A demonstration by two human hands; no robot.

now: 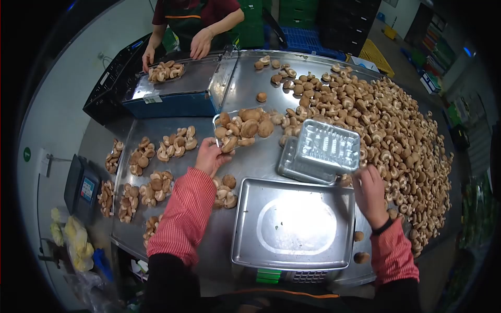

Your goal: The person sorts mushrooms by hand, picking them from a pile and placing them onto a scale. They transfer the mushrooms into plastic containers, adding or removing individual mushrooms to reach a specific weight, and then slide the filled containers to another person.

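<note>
My left hand (210, 157) grips the near left edge of a clear tray filled with brown mushrooms (249, 126), left of centre. Its fingers are closed on the tray's rim. On the right, my right hand (369, 190) is beside the near corner of the stacked clear plastic trays (330, 145); its fingers are blurred, and whether they hold anything is unclear. Below the stack lies the metal pan of a scale (295, 224), with no mushrooms on it. A large heap of loose mushrooms (396, 125) spreads along the right side.
Portions of mushrooms (158, 186) stand in rows at the left. Across the table a co-worker's hands (201, 44) are at a wrapping machine (172, 104) with mushrooms on top. A small touchscreen device (87, 189) is at the far left. Black crates stand behind the machine.
</note>
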